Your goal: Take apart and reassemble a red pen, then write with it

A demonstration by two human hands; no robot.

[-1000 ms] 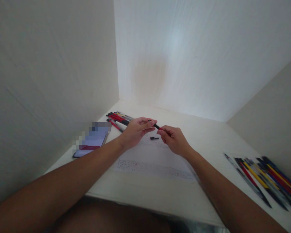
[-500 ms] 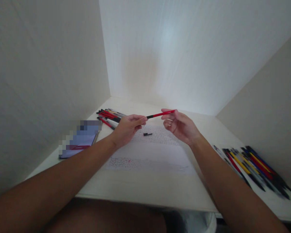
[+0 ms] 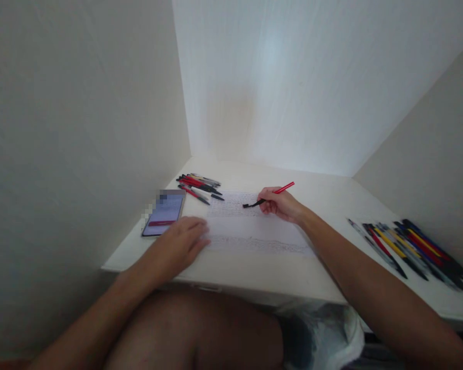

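My right hand (image 3: 275,202) holds a red pen (image 3: 285,187) with a black front end in a writing grip over the upper part of the paper (image 3: 254,226). Its dark tip points left, right beside a small black cap (image 3: 247,205) on the sheet. Whether the tip touches the paper or the cap cannot be made out. My left hand (image 3: 187,239), slightly blurred, lies at the sheet's left edge with its fingers apart and nothing in it. Rows of handwriting cover the top and bottom of the paper.
A phone (image 3: 165,210) lies at the left, with a dark red strip across its screen. Behind it is a pile of red, black and white pens (image 3: 196,182). More pens (image 3: 409,252) lie at the right. A plastic bag (image 3: 327,334) hangs below the table's front edge.
My left hand has let go of the pen and moved down and left, opening. My right hand has turned the pen into a writing grip, tip lowered to the paper. The view has shifted slightly.
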